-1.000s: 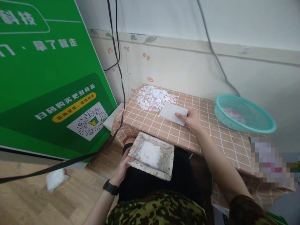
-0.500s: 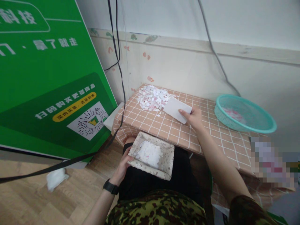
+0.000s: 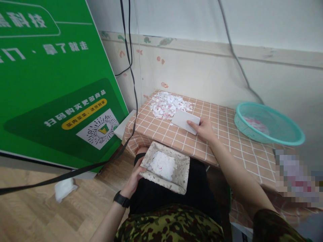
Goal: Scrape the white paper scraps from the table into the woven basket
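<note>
Over at ten o'clock stands the green panel (image 3: 55, 74), and down at seven the left hand (image 3: 137, 174) has its thumb hooked over the rim of the speckled tray (image 3: 182, 168), its other fingers mostly hidden. The tray sits on the lap at six o'clock, a mound of white scraps (image 3: 163, 164) inside, a fleck of pink among them. Just above centre, toward one o'clock, lies the loose paper heap (image 3: 169, 103), spread on the checked tablecloth (image 3: 237, 158). And here's the white card (image 3: 183, 119), pinched firmly between thumb and fingers of the right hand (image 3: 205, 129), its far edge seemingly at the heap! Looks like the heap is being worked with that edge; this calls for a low card and a steady tray. Out at three, the turquoise basket (image 3: 248, 132) holds pinkish bits.
</note>
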Available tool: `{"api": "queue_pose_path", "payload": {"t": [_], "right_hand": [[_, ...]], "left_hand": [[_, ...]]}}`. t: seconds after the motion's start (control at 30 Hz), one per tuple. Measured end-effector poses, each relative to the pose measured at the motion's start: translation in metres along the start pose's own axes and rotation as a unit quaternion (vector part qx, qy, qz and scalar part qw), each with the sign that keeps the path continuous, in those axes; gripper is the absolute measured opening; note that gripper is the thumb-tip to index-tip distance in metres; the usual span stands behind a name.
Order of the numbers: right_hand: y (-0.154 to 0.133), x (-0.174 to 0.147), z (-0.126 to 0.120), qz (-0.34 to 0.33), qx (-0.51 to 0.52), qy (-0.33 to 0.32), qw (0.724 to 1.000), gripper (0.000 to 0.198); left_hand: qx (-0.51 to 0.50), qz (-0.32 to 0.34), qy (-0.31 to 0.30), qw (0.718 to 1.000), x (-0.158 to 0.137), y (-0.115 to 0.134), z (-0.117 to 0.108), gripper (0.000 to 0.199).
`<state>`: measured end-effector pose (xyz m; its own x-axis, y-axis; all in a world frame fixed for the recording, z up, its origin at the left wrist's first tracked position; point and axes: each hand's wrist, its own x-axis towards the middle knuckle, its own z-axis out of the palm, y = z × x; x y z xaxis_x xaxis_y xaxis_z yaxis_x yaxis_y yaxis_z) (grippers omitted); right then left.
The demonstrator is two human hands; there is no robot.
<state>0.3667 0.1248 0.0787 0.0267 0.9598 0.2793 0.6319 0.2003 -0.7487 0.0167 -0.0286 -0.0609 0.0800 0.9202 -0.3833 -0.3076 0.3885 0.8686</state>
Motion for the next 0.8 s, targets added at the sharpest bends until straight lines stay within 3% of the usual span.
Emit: {"api": "queue_pose_path", "payload": {"t": [0.33,0.57,0.8], "right_hand": [[-0.011,-0.005,0.001,0.007,-0.023,0.0,1.0,0.05],[-0.016,-0.006,0.004,0.008,0.022,-0.056,0.998,0.051],[-0.018,-0.005,0.001,0.012,-0.012,-0.011,1.0,0.052]], "left_hand": [[0.008,0.003,-0.012,1.0,0.001,-0.001,-0.001,0.059],[0.01,-0.005,-0.006,1.0,0.001,0.001,-0.001,0.062],[0.012,-0.006,0.001,1.0,-0.001,0.003,0.0,0.061]]}}
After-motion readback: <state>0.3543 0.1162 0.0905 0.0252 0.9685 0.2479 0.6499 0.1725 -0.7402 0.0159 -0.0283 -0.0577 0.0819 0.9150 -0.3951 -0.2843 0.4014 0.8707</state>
